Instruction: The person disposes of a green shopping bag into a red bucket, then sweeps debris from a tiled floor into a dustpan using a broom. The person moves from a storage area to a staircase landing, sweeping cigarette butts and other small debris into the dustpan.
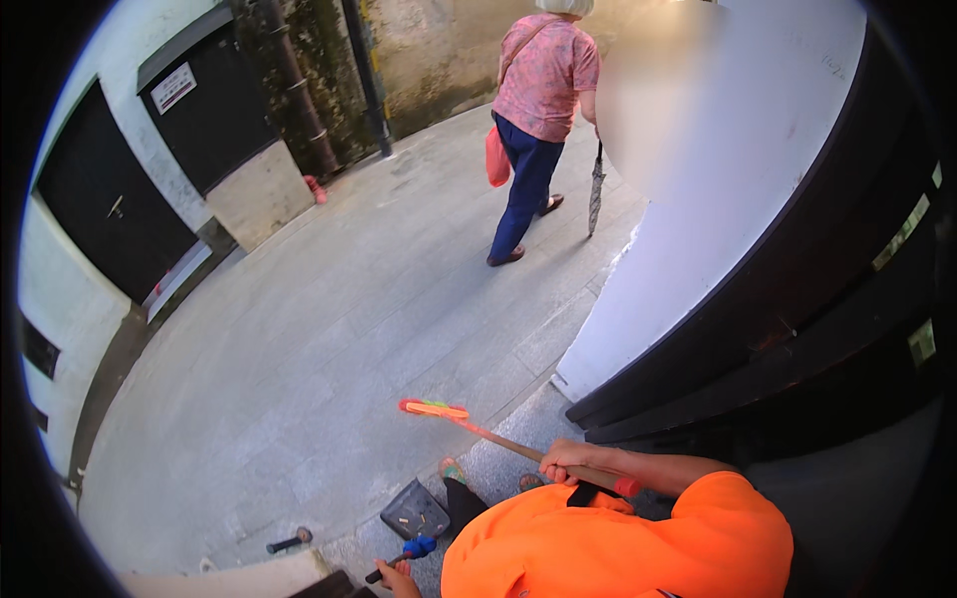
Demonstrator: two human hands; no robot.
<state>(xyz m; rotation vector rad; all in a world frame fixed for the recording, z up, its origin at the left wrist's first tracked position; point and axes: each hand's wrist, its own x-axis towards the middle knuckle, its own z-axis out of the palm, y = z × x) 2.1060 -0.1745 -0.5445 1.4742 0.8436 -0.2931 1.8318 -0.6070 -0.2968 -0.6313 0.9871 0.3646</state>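
Between six and seven o'clock, the dustpan [413,495] is holding small litter bits [423,517]; the left hand [400,580] is gripping a blue-wrapped handle [407,556], the right hand [566,459] tightly clasping a broom [503,440].

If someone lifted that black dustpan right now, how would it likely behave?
The black dustpan is probably light for its size, since its walls look thin. It likely stays stiff rather than flopping, as its boxy shape has firm-looking edges. The small pale bits inside look loose, so they might slide out if it tipped.
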